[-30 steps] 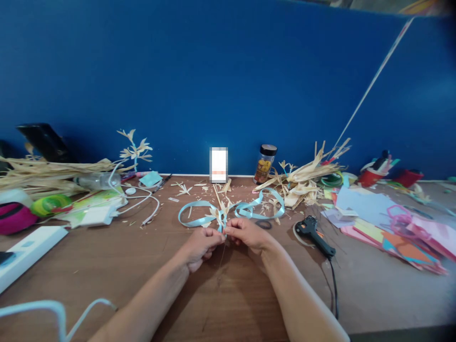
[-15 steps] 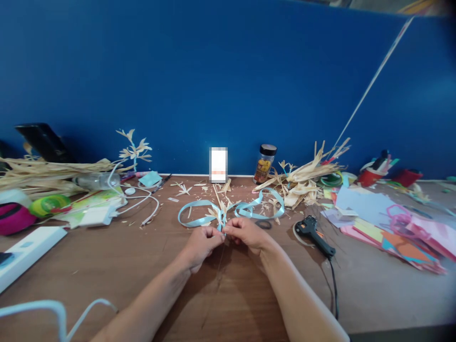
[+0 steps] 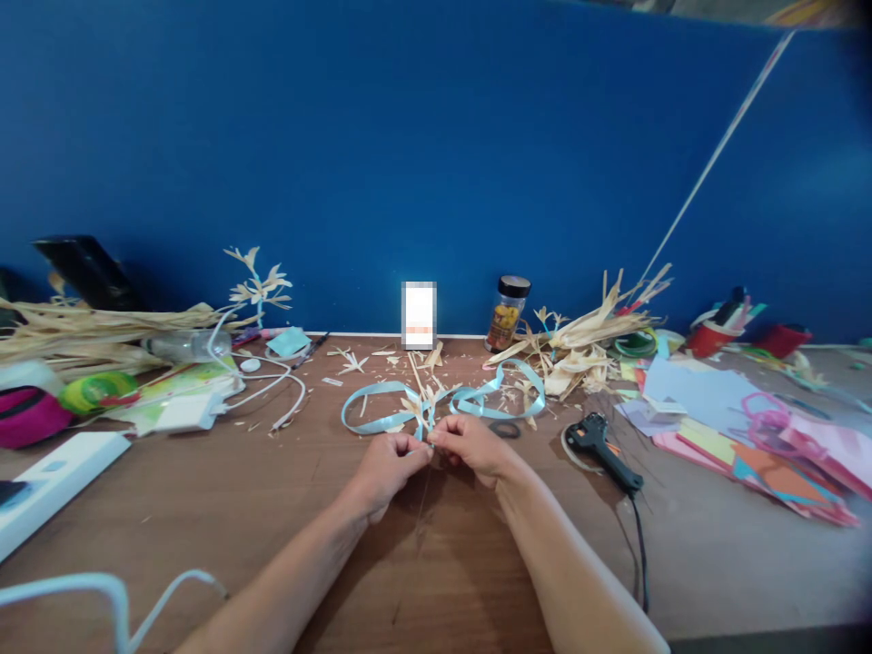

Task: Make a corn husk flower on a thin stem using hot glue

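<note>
At the middle of the table, my left hand (image 3: 391,468) and my right hand (image 3: 470,447) meet fingertip to fingertip. Both are closed in a pinch on a light blue ribbon (image 3: 378,423), whose loops spread out to the left and right beyond my fingers. Among the ribbon, just past my fingertips, stands a husk flower (image 3: 423,400) of pale dry strips on a thin stick. The exact spot where the ribbon is pinched is partly hidden by my fingers. A pair of scissors (image 3: 505,429) lies beside my right hand, mostly covered by it.
To the right lie a black glue gun (image 3: 603,450) with its cord, coloured paper (image 3: 701,391) and dry husks (image 3: 586,350). A lidded jar (image 3: 508,313) stands by the blue partition (image 3: 436,163). At left are a power strip (image 3: 58,486), a white charger (image 3: 187,411) and another husk flower (image 3: 259,286).
Almost nothing differs. The fingertips of both hands have shifted very slightly, still pinching at the same place on the ribbon.
</note>
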`<state>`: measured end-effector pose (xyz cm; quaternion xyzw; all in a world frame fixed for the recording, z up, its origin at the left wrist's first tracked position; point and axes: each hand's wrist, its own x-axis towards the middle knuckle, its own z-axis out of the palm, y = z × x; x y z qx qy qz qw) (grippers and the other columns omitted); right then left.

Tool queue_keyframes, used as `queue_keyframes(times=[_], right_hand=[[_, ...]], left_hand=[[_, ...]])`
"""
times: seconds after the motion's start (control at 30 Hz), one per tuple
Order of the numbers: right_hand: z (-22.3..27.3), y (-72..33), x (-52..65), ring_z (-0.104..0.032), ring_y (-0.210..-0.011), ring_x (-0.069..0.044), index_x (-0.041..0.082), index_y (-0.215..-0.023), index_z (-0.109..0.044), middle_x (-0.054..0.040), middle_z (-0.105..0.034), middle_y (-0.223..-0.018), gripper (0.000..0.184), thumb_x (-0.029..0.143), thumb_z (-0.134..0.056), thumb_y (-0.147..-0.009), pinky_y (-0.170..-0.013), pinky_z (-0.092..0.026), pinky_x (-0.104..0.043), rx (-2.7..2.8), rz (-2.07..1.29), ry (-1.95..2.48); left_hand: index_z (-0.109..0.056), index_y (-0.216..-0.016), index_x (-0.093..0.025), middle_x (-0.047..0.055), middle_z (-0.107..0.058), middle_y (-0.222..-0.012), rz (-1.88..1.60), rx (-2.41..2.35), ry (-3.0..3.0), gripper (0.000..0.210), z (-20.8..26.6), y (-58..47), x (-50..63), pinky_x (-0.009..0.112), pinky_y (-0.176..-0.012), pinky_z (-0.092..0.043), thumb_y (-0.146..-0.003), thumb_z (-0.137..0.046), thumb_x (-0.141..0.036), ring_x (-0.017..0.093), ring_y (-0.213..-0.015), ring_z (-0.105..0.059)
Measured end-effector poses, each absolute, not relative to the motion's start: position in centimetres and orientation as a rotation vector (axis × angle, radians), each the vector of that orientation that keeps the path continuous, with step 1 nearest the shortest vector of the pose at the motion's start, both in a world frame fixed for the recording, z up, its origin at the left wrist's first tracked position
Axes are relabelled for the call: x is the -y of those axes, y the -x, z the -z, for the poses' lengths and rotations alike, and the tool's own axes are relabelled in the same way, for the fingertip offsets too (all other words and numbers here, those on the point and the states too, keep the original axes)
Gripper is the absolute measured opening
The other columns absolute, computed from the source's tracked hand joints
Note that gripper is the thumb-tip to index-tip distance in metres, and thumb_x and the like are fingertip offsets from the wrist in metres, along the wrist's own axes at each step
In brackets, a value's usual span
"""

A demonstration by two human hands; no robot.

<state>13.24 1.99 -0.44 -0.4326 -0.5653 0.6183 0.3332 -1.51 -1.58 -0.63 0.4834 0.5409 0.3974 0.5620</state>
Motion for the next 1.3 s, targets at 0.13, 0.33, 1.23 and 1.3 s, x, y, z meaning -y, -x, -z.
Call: queue_keyframes(times=[0.13,0.33,1.23,1.3], right_hand=[[0.4,-13.1,-1.9,-0.036,-0.041,-0.004,0.014,-0.062,-0.054,0.0051,-0.048,-0.048,0.025,0.035,-0.066,-0.061,-0.042,-0.028,-0.018,1.413,-1.674,1.122],[0.0,-13.4,-1.8,-0.036,-0.043,-0.003,0.014,-0.067,-0.057,0.0056,-0.046,-0.05,0.026,0.036,-0.068,-0.06,-0.042,-0.027,-0.016,1.272,-1.887,1.04],[0.3,-13.8,-2.0,-0.035,-0.046,-0.003,0.013,-0.065,-0.053,0.0049,-0.043,-0.053,0.023,0.03,-0.069,-0.063,-0.041,-0.023,-0.014,1.139,-2.055,0.912],[0.4,-13.8,-2.0,-0.033,-0.045,-0.003,0.013,-0.064,-0.051,0.0055,-0.041,-0.052,0.024,0.03,-0.068,-0.063,-0.041,-0.022,-0.014,1.146,-2.05,0.91]], left_hand=[[-0.046,-0.054,-0.015,-0.01,-0.031,-0.042,-0.927,-1.199,-1.094,0.031,0.6,1.6,1.5,0.018,-0.037,-0.01,-0.059,-0.064,-0.04,0.002,-0.035,-0.02],[-0.043,-0.056,-0.015,-0.01,-0.028,-0.044,-0.866,-1.06,-0.986,0.028,0.0,1.9,1.5,0.018,-0.037,-0.008,-0.062,-0.063,-0.034,0.0,-0.035,-0.016],[-0.047,-0.057,-0.013,-0.01,-0.031,-0.044,-0.869,-1.035,-0.996,0.026,-0.2,1.6,2.0,0.018,-0.036,-0.009,-0.062,-0.065,-0.032,0.0,-0.034,-0.019],[-0.047,-0.056,-0.014,-0.01,-0.031,-0.043,-0.882,-1.039,-1.005,0.026,-0.2,1.6,2.0,0.018,-0.036,-0.009,-0.062,-0.064,-0.032,0.0,-0.034,-0.019]])
